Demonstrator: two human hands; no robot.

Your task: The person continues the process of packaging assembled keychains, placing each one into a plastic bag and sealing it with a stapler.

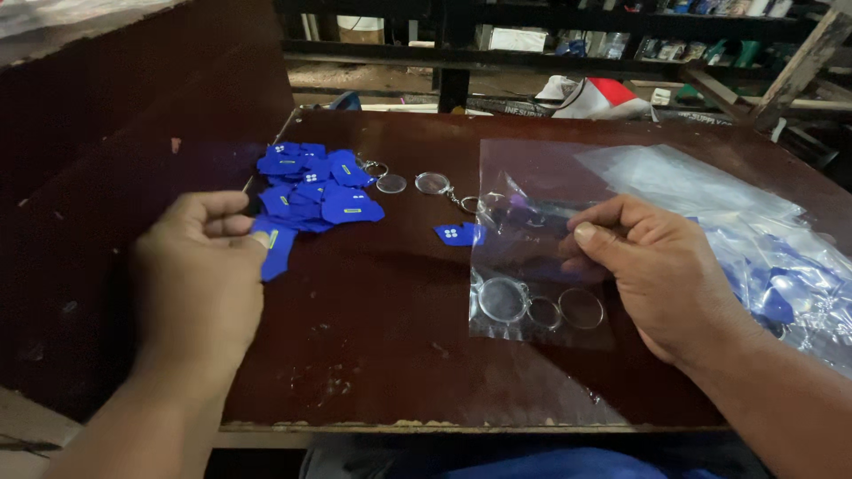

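Note:
My left hand (200,275) pinches a small blue shirt-shaped piece (277,247) at the near edge of a pile of several blue pieces (315,188). My right hand (652,266) grips a clear plastic bag (532,208) by its side. Inside the bag lie round clear keyring discs (504,299). One blue piece (457,233) lies alone on the table next to the bag's left edge. Two round clear discs with metal rings (432,183) rest between the pile and the bag.
The work surface is a dark red-brown table (373,337) with a worn front edge. At the right lies a heap of clear bags (754,239) holding blue items. A raised dark panel (106,133) stands at the left. Shelves with clutter (603,44) run behind.

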